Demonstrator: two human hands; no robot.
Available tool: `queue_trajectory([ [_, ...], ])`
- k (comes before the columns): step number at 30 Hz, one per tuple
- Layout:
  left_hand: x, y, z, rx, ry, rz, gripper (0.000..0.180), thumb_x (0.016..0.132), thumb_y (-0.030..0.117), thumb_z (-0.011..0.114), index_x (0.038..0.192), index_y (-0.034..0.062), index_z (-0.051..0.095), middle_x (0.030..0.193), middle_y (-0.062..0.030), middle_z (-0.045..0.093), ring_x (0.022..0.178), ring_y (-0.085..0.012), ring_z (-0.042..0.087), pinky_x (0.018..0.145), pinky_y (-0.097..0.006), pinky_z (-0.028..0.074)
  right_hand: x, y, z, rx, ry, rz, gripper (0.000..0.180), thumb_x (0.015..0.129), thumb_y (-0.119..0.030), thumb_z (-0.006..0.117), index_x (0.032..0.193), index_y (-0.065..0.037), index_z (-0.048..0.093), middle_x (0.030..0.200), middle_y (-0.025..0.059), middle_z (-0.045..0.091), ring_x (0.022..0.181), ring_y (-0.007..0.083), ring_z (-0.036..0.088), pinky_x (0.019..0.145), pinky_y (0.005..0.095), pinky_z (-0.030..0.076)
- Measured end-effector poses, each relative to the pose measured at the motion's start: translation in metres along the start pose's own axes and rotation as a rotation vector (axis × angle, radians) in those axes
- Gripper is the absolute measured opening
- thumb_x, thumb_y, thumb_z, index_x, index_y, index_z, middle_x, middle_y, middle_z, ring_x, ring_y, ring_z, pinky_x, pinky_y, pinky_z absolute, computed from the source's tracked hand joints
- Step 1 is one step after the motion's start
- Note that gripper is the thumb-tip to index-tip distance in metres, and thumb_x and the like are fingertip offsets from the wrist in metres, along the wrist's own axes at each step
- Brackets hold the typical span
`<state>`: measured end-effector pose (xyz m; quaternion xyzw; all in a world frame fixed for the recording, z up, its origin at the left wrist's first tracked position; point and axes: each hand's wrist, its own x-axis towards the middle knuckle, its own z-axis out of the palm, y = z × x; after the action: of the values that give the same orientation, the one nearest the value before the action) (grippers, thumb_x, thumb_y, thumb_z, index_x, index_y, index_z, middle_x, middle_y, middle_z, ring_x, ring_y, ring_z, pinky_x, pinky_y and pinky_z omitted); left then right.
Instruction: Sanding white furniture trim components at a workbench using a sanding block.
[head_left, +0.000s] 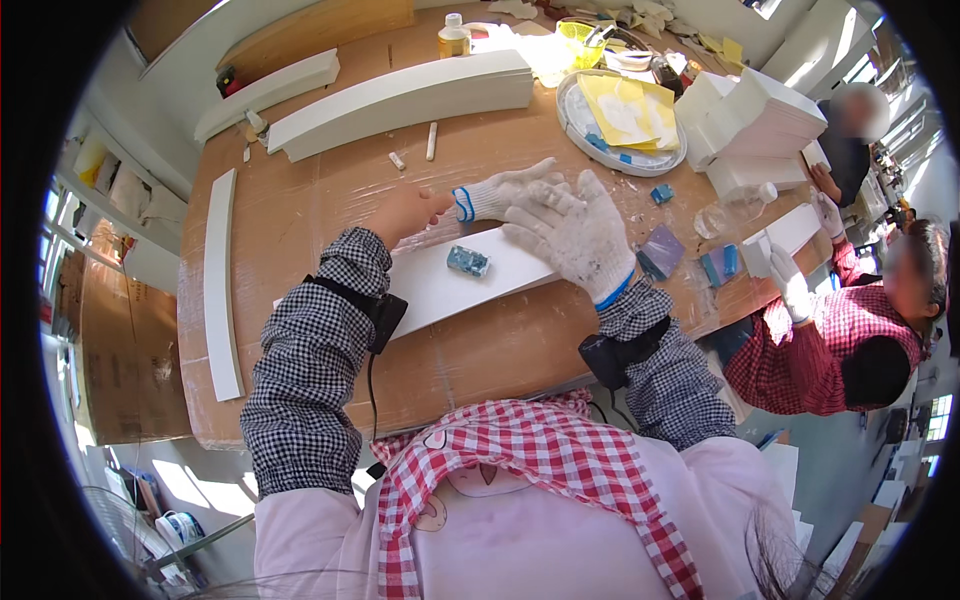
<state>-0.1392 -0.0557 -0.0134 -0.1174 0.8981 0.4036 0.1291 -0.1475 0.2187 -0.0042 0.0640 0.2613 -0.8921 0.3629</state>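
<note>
My left hand (408, 216) is bare, its fingers curled together at the blue-edged cuff of a pale, smudged work glove (492, 196). That glove lies crosswise in front of me, its fingers reaching to my right hand. My right hand (578, 238) wears a matching glove, with the fingers stretched out and overlapping the loose glove's finger end. Below both hands lies a long white board (430, 296), partly under my left sleeve. A small blue block (468, 261) with pale dust rests on the board.
Curved white pieces (400, 105) lie at the back, a narrow white strip (221, 290) at left. Beyond my right hand are a round tray (660, 160) with yellow sheets, blue blocks (719, 265), a clear bottle (735, 210) and white blocks (765, 125). Two people work at the right edge.
</note>
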Motion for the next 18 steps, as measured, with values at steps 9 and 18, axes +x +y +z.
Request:
queue_trajectory([
  [9,0.048,-0.014,0.016,-0.486,-0.319,-0.208,0.026,0.095,0.034,0.065,0.089,0.0085,0.065,0.074,0.0023,0.06,0.059,-0.0073,0.051,0.053,-0.025,0.042,-0.019,-0.075,-0.03,-0.334,0.306,-0.657,0.037,0.097,-0.034,0.056,0.072,-0.007,0.061,0.064,0.0045,0.061,0.054,0.0143,0.055,0.054,0.0275,0.046],
  [18,0.075,-0.023,0.026,-0.502,-0.125,0.013,0.025,0.094,0.028,0.067,0.106,0.0064,0.071,0.089,0.0024,0.067,0.077,-0.0064,0.052,0.07,-0.024,0.042,0.021,-0.035,0.009,-1.962,0.128,-0.686,0.04,0.089,-0.047,0.058,0.089,-0.011,0.074,0.082,0.0098,0.072,0.08,0.0238,0.068,0.078,0.0378,0.052],
])
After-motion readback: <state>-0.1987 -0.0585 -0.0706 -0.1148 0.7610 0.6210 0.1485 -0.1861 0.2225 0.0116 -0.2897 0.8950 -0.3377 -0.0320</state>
